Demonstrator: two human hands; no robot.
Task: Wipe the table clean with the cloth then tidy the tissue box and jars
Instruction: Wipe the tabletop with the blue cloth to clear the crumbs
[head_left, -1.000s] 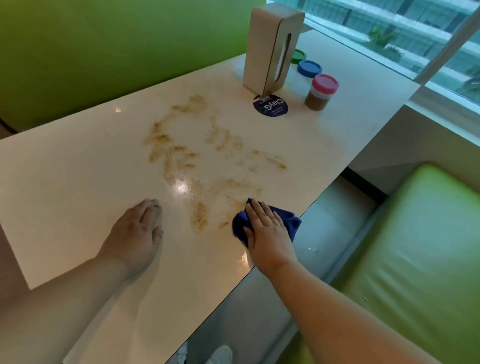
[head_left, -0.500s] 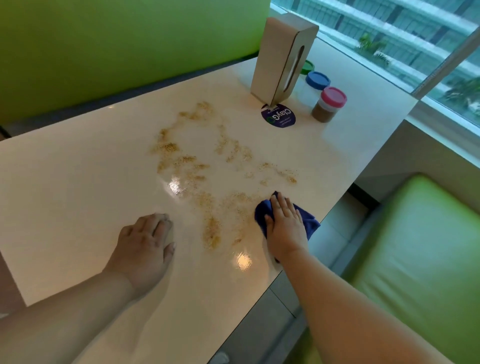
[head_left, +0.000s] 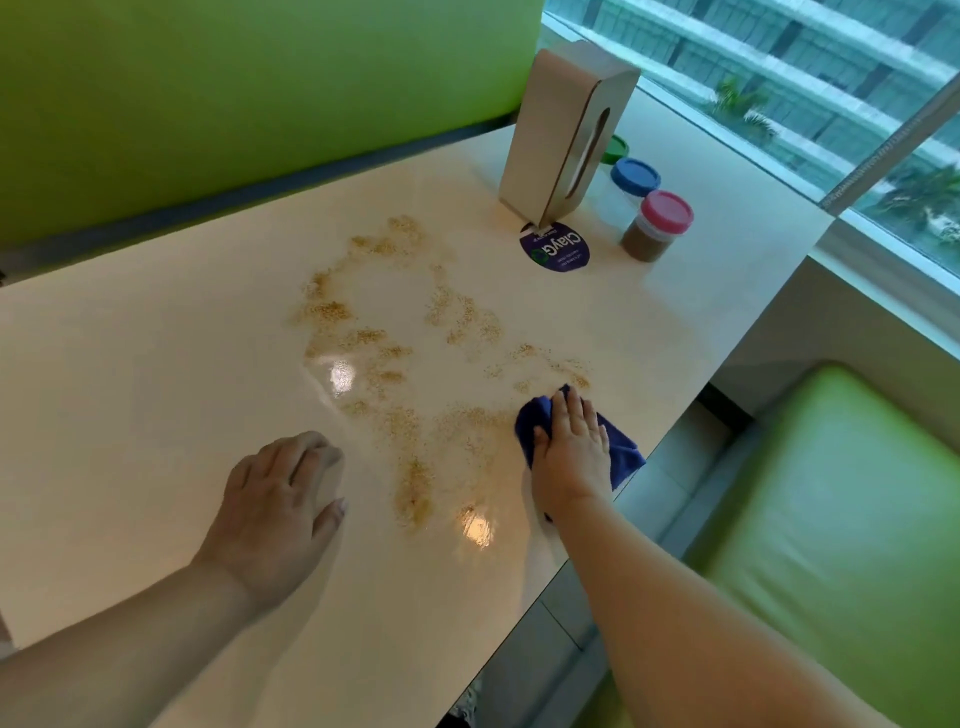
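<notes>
At the near right edge of the table, the right hand presses the blue cloth flat, fingers straight & close together, not curled round it (so no real grip). A corner of the cloth looks to hang past the edge. The left hand rests palm-down on bare tabletop just left of the mess, fingers loosely together, holding nothing.

Brown grains cover the middle of the table, approx. from the cloth out toward the far end. That's most of the job not yet done.

Risks, as I judge them:
- A stroke toward the right would send grains over the edge onto the floor or the green seat.
- With only palm pressure, the cloth could bunch or slide out from under the hand, esp. near the edge.
- Dry grains tend to scatter, not collect, so fast passes may spread them wider, incl. under the left hand.
- At the far end the tissue box stands tall & upright on a round sticker, with 3 jars just to its right. A long push that way could tip it into them.
</notes>
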